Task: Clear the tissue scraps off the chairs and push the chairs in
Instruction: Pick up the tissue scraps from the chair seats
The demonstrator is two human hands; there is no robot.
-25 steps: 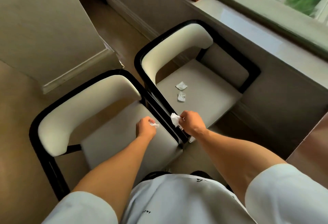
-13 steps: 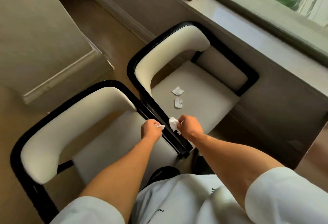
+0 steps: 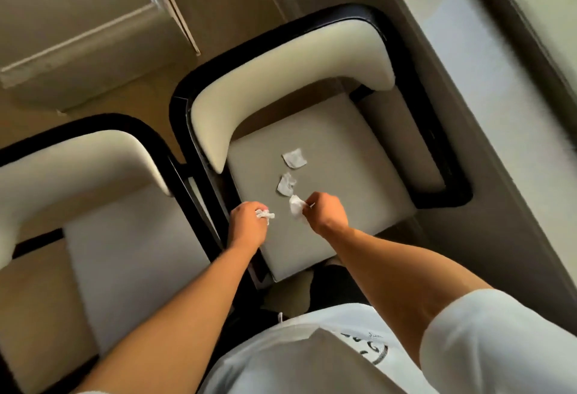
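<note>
Two black-framed chairs with cream backs and grey seats stand side by side: the left chair (image 3: 131,256) and the right chair (image 3: 352,156). On the right chair's seat lie two white tissue scraps, one flat (image 3: 294,158) and one crumpled (image 3: 286,185). My left hand (image 3: 248,222) is closed on a small tissue scrap (image 3: 264,214) over the right seat's left edge. My right hand (image 3: 326,214) pinches a bigger tissue scrap (image 3: 296,206) just below the crumpled one. The left chair's seat shows no scraps.
A grey counter wall (image 3: 487,175) with a pale ledge runs along the right, close to the right chair's armrest. A beige cabinet block (image 3: 78,19) stands at the upper left on a tan floor. My white shirt fills the bottom.
Both hands moved right, from the gap between the chairs to over the right chair's seat, each still holding its scrap. The view swung right and closer.
</note>
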